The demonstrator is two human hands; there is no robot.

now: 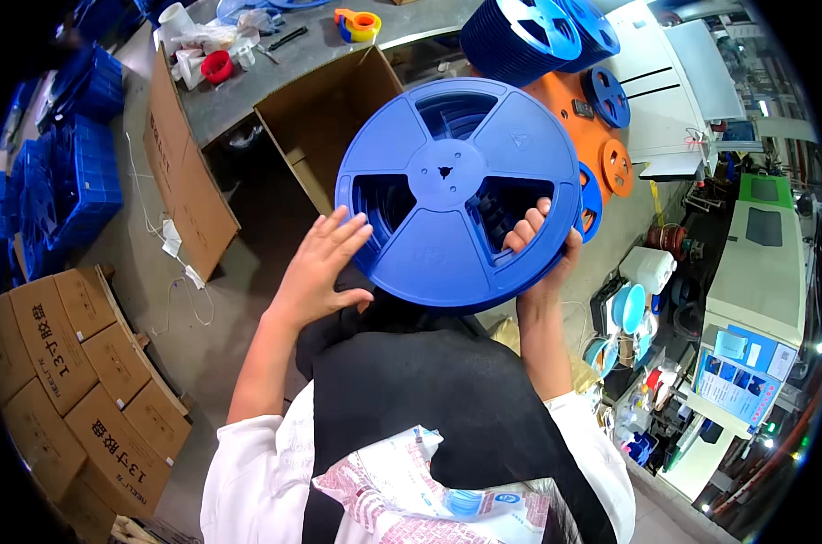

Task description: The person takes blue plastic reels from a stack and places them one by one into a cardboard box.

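A large blue plastic reel [438, 240] with three cut-out windows faces me, and more blue rims show through the windows and behind it, so it seems to be the front of a stack. My right hand [553, 256] grips its right side, the fingers curled through the lower right window and the thumb at the outer rim. Beside the left rim, my left hand [318, 267] is open with its fingers spread. Its fingertips overlap the rim; whether they touch it I cannot tell.
An open cardboard box [325, 122] stands behind the reel, by a grey table [293, 59] with a tape dispenser [357, 25]. Tall reel stacks [520, 36] and an orange surface [556, 95] are at the far right. Stacked cartons [80, 381] and blue crates [84, 181] are left.
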